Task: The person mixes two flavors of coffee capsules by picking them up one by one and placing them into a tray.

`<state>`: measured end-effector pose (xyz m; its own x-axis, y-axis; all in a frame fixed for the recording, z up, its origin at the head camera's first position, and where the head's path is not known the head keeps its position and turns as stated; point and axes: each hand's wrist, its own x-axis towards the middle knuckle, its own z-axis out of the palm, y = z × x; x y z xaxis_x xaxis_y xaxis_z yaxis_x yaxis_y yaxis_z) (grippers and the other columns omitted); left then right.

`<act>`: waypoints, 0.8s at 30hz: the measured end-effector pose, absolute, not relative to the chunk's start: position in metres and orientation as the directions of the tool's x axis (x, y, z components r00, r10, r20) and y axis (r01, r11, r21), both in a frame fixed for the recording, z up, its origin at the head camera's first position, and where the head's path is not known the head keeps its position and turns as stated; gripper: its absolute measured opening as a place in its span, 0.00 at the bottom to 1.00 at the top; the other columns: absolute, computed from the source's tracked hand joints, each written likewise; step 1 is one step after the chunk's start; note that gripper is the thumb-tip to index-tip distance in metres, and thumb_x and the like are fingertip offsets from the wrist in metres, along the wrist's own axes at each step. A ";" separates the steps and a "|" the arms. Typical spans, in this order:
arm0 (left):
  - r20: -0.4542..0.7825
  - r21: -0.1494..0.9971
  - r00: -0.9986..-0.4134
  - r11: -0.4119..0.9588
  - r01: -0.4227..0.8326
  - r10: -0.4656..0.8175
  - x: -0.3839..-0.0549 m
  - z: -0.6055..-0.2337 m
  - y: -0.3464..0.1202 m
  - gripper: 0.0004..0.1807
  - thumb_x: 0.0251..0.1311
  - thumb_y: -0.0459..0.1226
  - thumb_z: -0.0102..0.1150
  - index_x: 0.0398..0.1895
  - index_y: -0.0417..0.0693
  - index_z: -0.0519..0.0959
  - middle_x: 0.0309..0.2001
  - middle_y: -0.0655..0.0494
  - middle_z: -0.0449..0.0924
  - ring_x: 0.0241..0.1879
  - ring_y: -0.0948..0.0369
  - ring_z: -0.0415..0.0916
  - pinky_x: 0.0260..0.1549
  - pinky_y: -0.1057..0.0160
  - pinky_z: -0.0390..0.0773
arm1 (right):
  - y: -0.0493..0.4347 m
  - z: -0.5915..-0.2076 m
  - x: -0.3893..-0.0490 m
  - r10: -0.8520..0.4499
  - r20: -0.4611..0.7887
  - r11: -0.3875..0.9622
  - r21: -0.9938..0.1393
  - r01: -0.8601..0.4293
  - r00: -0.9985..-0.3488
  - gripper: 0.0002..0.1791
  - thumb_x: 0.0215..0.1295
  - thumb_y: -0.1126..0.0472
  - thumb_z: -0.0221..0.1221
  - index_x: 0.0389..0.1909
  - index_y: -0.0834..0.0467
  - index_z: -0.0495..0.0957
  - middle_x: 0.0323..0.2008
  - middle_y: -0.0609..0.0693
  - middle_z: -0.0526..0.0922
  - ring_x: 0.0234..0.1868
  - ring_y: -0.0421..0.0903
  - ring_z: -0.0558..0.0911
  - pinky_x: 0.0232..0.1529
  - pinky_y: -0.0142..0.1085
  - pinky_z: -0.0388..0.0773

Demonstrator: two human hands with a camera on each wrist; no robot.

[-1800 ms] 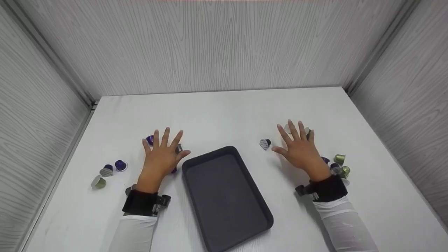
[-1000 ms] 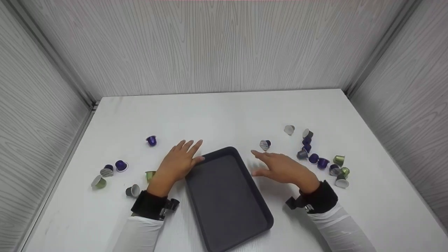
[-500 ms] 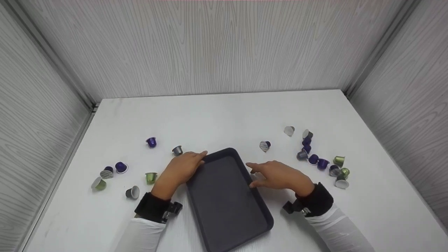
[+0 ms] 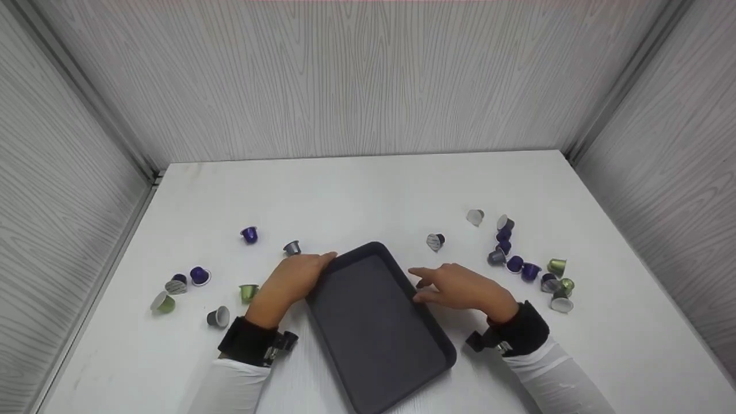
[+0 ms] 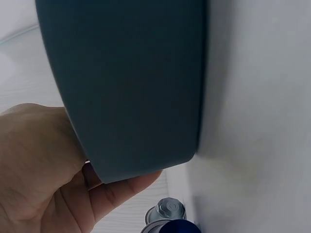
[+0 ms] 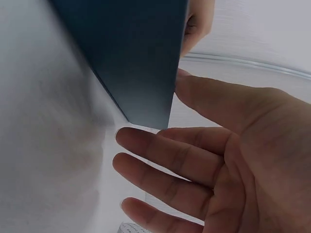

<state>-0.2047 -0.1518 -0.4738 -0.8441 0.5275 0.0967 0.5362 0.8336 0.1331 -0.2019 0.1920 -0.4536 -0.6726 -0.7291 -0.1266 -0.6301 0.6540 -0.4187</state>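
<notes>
A dark grey rectangular tray (image 4: 379,339) lies at a slant on the white table, its near end cut off by the bottom of the head view. My left hand (image 4: 292,282) grips its far left corner; in the left wrist view the fingers (image 5: 114,196) curl around the end, while the thumb is hidden. Beside the right long side is my right hand (image 4: 466,293). Its thumb tip (image 6: 183,80) is at the rim, and the other fingers reach out loosely, apart from one another. A silver coffee capsule (image 4: 292,248) lies just beyond the left hand.
Left of the tray lie a purple capsule (image 4: 249,234), a green capsule (image 4: 248,293), a grey capsule (image 4: 218,316) and several more. A white-lidded capsule (image 4: 435,241) sits beyond the right hand. Further right, purple capsules (image 4: 530,272) and others form a scattered line. Pale panels (image 4: 368,80) enclose the table.
Both hands came from over the capsules to the tray. My left hand took hold of its far left corner. The tray's near end has shifted slightly right.
</notes>
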 end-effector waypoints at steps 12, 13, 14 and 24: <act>0.092 0.152 -0.875 0.862 0.484 0.475 -0.207 -0.469 -0.158 0.18 0.69 0.29 0.47 0.60 0.42 0.75 0.42 0.40 0.83 0.39 0.43 0.81 0.38 0.45 0.80 | 0.198 -0.448 -0.200 -0.724 -0.203 0.674 -0.410 -0.614 -0.659 0.26 0.67 0.54 0.61 0.62 0.62 0.74 0.43 0.53 0.87 0.45 0.50 0.84 0.48 0.45 0.79; 0.089 0.153 -0.876 0.862 0.483 0.474 -0.206 -0.469 -0.159 0.18 0.69 0.29 0.47 0.61 0.42 0.75 0.42 0.40 0.83 0.40 0.43 0.81 0.38 0.45 0.80 | 0.199 -0.447 -0.200 -0.726 -0.196 0.672 -0.407 -0.618 -0.660 0.25 0.67 0.55 0.61 0.61 0.63 0.75 0.42 0.53 0.87 0.45 0.50 0.85 0.48 0.45 0.79; 0.084 0.158 -0.877 0.862 0.481 0.473 -0.206 -0.468 -0.159 0.18 0.70 0.29 0.47 0.61 0.41 0.75 0.43 0.39 0.83 0.41 0.43 0.81 0.39 0.45 0.80 | 0.200 -0.447 -0.201 -0.727 -0.186 0.669 -0.407 -0.621 -0.661 0.23 0.67 0.56 0.62 0.59 0.63 0.75 0.42 0.53 0.87 0.44 0.50 0.85 0.47 0.45 0.79; 0.005 0.274 -0.897 0.862 0.427 0.442 -0.205 -0.463 -0.165 0.18 0.71 0.31 0.48 0.62 0.39 0.74 0.49 0.39 0.81 0.50 0.43 0.78 0.51 0.46 0.76 | 0.212 -0.450 -0.212 -0.708 -0.070 0.672 -0.372 -0.640 -0.703 0.07 0.63 0.62 0.64 0.41 0.58 0.82 0.31 0.44 0.82 0.29 0.41 0.78 0.33 0.38 0.76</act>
